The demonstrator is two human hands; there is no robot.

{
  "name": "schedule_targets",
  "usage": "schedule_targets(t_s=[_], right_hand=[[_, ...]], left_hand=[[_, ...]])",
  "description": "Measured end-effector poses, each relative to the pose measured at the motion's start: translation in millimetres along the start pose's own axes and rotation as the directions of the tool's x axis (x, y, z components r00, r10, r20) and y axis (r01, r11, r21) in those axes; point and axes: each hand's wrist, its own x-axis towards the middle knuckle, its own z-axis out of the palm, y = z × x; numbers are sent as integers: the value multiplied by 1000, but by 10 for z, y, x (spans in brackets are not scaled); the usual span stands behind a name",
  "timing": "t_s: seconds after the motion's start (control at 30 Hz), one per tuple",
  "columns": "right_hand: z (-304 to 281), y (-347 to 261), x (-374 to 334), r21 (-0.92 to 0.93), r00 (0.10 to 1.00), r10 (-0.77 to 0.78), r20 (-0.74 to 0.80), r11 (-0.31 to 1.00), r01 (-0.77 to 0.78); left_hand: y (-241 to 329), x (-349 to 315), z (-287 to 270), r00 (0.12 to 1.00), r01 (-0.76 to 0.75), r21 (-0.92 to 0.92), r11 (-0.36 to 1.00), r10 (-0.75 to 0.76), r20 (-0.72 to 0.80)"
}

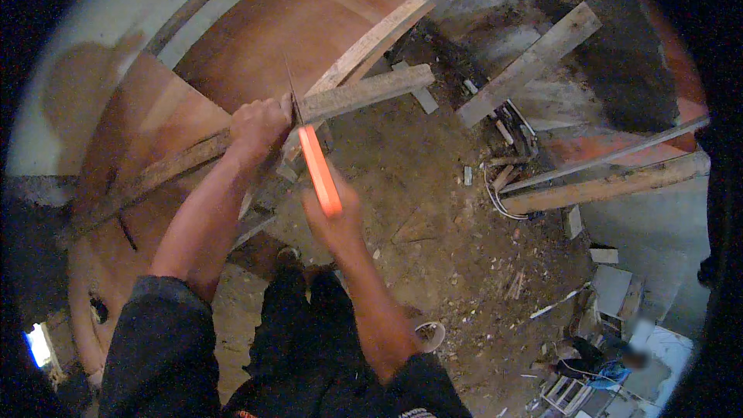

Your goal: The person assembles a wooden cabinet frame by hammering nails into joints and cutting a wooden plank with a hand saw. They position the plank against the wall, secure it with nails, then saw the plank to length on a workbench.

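My right hand (pixel 334 213) is closed round the orange handle of a handsaw (pixel 320 170). The saw's thin blade points away from me and meets a long wooden plank (pixel 368 95) just right of my left hand. That plank runs slantwise from the lower left to the middle of the view. My left hand (pixel 263 125) grips it close beside the blade, fingers wrapped over the wood. How deep the blade sits in the plank cannot be made out.
Behind the plank stand reddish-brown boards (pixel 302 23) with a wooden beam (pixel 395 19) along their edge. A loose board (pixel 530 66) leans at the upper right. Another beam (pixel 611 182) juts in from the right. Scraps litter the dirt floor (pixel 433 248); a white cup-like container (pixel 429 336) lies near my right forearm.
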Motion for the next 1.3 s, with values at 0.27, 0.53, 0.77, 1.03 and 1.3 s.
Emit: schedule_targets(t_s=[0.27,0.53,0.77,1.03,1.3], right_hand=[[-618,-142,-955,-279,990,98,104,958,-65],[-337,-310,-533,11,1000,-7,-9,1000,7],[-475,-176,-830,-96,999,-21,-46,995,16],[-198,20,-539,101,989,146,-12,984,-144],[-243,-21,-497,10,986,155,-56,988,-155]], left_hand=[[22,109,46,964,185,-164,969,-147,220],[16,82,-83,981,118,-55,992,-108,161],[-48,32,95,998,-24,-2,1000,24,54],[-109,129,-136,988,-15,-46,999,22,153],[-79,88,-36,971,161,-235,959,-112,209]])
